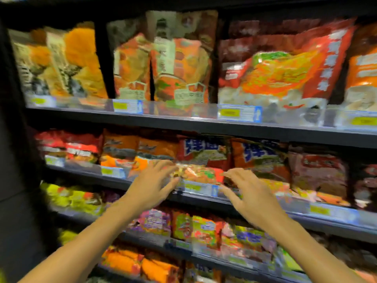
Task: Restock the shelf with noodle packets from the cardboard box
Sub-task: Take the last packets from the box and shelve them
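Noodle packet (199, 173) sits between spread fingers of left hand (151, 187) and right hand (252, 198); red-orange, blurred, glossy.

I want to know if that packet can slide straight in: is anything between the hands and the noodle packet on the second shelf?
Nothing visible. The left hand and right hand flank the noodle packet, fingers spread, at the shelf edge. Blur hides whether they touch it. Other packets stand directly behind it.

You stand in a grocery shop aisle: dark tiered shelves (183, 121) packed with noodle packets (275, 74), price labels (238, 113) along each edge
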`<state>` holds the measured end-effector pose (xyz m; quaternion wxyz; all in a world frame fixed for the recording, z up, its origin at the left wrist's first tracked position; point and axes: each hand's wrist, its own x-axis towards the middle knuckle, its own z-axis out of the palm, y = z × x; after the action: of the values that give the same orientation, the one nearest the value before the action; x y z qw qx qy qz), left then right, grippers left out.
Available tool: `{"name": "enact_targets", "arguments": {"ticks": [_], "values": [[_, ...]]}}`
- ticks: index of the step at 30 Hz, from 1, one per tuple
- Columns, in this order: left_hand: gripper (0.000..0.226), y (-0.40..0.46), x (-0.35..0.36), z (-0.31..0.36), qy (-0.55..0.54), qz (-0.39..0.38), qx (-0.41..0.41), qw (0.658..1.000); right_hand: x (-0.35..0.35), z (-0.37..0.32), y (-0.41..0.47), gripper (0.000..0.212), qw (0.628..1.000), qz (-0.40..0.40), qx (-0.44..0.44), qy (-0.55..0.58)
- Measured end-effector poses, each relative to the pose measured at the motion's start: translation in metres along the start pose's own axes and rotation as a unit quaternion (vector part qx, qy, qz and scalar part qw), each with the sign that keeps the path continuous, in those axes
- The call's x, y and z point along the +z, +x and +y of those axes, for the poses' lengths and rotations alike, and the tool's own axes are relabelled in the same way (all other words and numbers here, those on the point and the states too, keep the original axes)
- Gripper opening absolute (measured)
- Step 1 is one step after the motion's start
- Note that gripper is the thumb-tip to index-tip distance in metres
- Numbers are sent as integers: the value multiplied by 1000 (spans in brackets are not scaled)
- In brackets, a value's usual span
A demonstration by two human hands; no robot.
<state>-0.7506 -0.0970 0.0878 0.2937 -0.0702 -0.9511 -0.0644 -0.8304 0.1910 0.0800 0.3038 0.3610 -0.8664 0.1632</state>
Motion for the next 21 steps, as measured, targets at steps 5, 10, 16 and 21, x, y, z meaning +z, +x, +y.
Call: {"name": "enact_targets", "arguments": {"ticks": [5, 10, 16, 21], "values": [[58, -15, -13, -83, 16, -39, 25, 999, 53, -80, 42, 43, 1000, 17, 3, -19], [61, -8, -7, -110, -22, -92, 64, 993, 74, -108, 62, 46, 994, -9, 17, -104], [58, 9, 0, -107, 6, -123, 123, 985, 65, -96, 54, 74, 989, -88, 84, -79], [54, 8, 4, -111, 4, -99, 134, 986, 67, -95, 58, 59, 991, -70, 79, -77]]}}
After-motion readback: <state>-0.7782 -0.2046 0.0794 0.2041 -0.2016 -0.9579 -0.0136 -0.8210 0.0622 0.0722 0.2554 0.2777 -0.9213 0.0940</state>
